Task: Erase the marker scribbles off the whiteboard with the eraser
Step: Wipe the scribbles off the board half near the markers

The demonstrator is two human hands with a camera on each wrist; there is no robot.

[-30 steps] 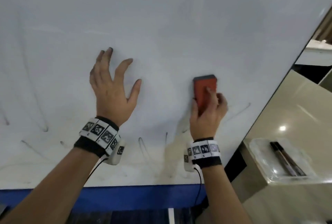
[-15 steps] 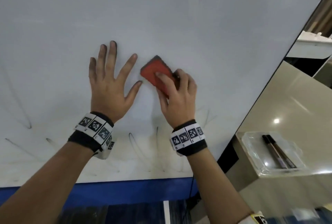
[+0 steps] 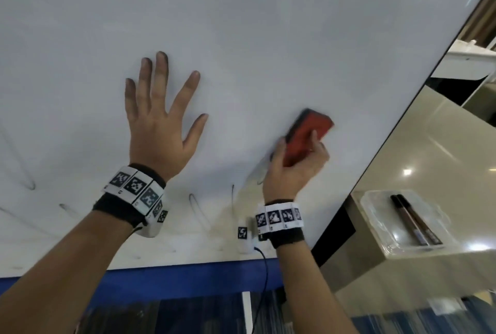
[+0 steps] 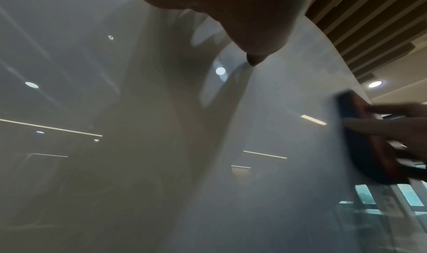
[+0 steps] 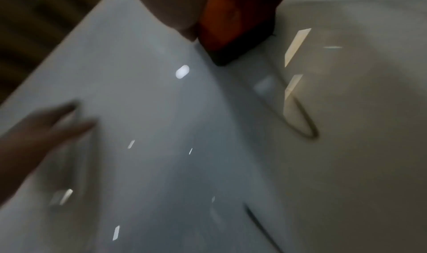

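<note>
We see the red eraser (image 3: pixel 306 136) pressed flat to the whiteboard (image 3: pixel 268 38), tilted, gripped by the right hand (image 3: pixel 294 167) with fingers curled over its back. Just below that grip, faint marker loops (image 3: pixel 196 207) run along the board's lower part. Left of the grip, the left hand (image 3: pixel 158 129) lies spread, fingers straight, holding nothing. Right of it, markers (image 3: pixel 413 221) lie in a clear tray (image 3: pixel 375 205).

The head view faces the whiteboard (image 3: pixel 241 25) from above the arms; both wrist views skim its surface closely.
</note>
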